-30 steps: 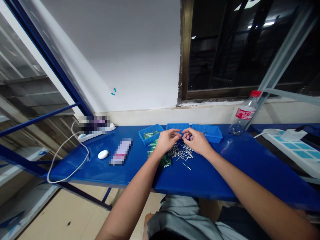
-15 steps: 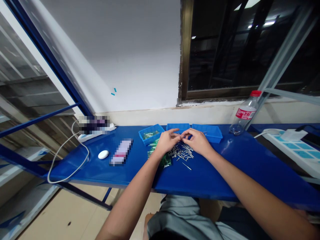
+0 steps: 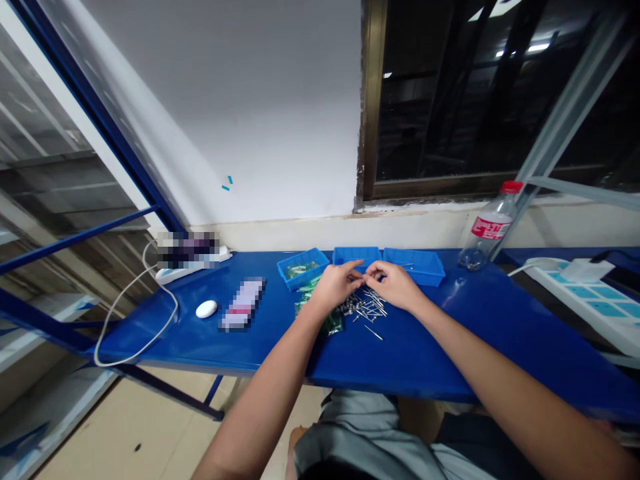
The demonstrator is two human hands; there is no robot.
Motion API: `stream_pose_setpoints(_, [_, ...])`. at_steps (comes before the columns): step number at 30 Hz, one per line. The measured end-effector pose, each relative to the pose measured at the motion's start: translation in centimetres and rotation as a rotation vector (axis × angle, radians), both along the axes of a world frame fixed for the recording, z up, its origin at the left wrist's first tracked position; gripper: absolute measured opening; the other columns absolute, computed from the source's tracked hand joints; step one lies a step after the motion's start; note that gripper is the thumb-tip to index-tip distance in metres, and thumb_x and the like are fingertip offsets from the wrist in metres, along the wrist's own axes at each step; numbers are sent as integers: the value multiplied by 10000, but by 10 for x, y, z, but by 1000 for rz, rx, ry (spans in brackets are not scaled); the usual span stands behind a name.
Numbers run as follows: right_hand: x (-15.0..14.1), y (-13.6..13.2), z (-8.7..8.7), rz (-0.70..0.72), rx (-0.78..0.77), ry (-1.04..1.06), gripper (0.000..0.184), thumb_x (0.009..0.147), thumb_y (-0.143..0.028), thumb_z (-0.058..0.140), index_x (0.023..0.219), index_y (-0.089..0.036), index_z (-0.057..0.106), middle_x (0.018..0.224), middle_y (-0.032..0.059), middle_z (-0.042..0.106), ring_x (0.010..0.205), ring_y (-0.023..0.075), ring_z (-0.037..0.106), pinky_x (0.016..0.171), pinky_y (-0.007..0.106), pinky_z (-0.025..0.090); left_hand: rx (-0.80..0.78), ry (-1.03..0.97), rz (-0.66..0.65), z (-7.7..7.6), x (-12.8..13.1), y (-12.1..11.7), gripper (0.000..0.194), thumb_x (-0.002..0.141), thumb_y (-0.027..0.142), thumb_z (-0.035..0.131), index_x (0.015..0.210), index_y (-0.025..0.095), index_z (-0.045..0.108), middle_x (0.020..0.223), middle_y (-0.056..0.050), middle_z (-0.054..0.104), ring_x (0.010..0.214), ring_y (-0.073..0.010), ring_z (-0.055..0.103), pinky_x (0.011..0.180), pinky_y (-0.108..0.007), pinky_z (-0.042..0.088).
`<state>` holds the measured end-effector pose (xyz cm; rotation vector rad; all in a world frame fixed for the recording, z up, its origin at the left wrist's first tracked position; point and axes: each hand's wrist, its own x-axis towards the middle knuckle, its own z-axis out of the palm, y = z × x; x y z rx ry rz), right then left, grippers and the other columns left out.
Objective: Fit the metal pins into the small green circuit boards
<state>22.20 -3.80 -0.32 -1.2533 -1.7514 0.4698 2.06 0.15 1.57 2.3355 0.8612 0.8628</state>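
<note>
My left hand (image 3: 337, 287) and my right hand (image 3: 393, 283) meet fingertip to fingertip above a loose pile of metal pop rivets (image 3: 373, 305). Both hands are closed in a pinch; whatever sits between the fingertips is too small to make out. One single rivet (image 3: 373, 332) lies apart, nearer the table's front edge. Green plastic packets (image 3: 333, 323) are partly covered by my left hand and wrist. Behind the hands stand three blue bins: the left bin (image 3: 284, 275) holds small greenish packets, while the middle bin (image 3: 356, 252) and right bin (image 3: 433, 270) are partly hidden by my fingers.
On the blue table (image 3: 280, 340), a phone (image 3: 243, 305) and a white oval object (image 3: 207, 309) lie to the left, near a white cable (image 3: 135, 358). A clear bottle with a red cap (image 3: 483, 243) stands at the back right. Beyond it lies a power strip (image 3: 595, 297).
My fingertips have shifted slightly, the right hand's fingers curling in a little more. The pile, bins and other things stay where they were.
</note>
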Motion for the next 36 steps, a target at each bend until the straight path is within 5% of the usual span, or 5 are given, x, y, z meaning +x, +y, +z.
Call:
stream_pose_setpoints(6, [0, -3, 7, 7, 3, -5, 77, 851, -231, 581, 805, -234, 642, 776, -2, 705, 717, 189, 639, 676, 303, 486, -3, -54, -25, 6, 1, -3, 551, 851, 115, 706, 1389, 212, 646, 1032, -42, 819, 886, -199, 780, 872, -319, 615])
stream_pose_setpoints(17, [-2, -5, 11, 88, 62, -72, 282, 1016, -373, 520, 914, -241, 747, 868, 40, 703, 738, 198, 632, 660, 310, 479, -476, -623, -69, 10, 3, 4, 638, 781, 194, 860, 1358, 131, 595, 1030, -112, 791, 915, -188, 770, 950, -382, 607])
stream_pose_setpoints(24, [2, -2, 11, 78, 110, -163, 268, 1003, -334, 554, 891, -231, 774, 801, 29, 679, 694, 179, 604, 664, 302, 440, -551, -574, -155, 12, 2, 1, 654, 758, 251, 901, 1349, 152, 637, 1083, -116, 808, 971, -210, 764, 984, -410, 591])
stream_pose_setpoints(31, [2, 0, 6, 45, 20, 52, 247, 976, -383, 598, 930, -211, 770, 898, 66, 759, 719, 197, 676, 687, 320, 506, -405, -519, -111, 11, 3, 3, 517, 828, 265, 840, 1297, 126, 672, 1266, -177, 742, 998, -207, 751, 984, -400, 589])
stream_pose_setpoints(36, [4, 5, 4, 10, -129, 422, 279, 933, -466, 639, 926, -205, 738, 796, 50, 716, 632, 168, 646, 501, 260, 448, -94, -185, 63, 9, 1, -1, 316, 950, 342, 701, 1205, 157, 731, 1122, -118, 792, 1010, -232, 754, 928, -376, 592])
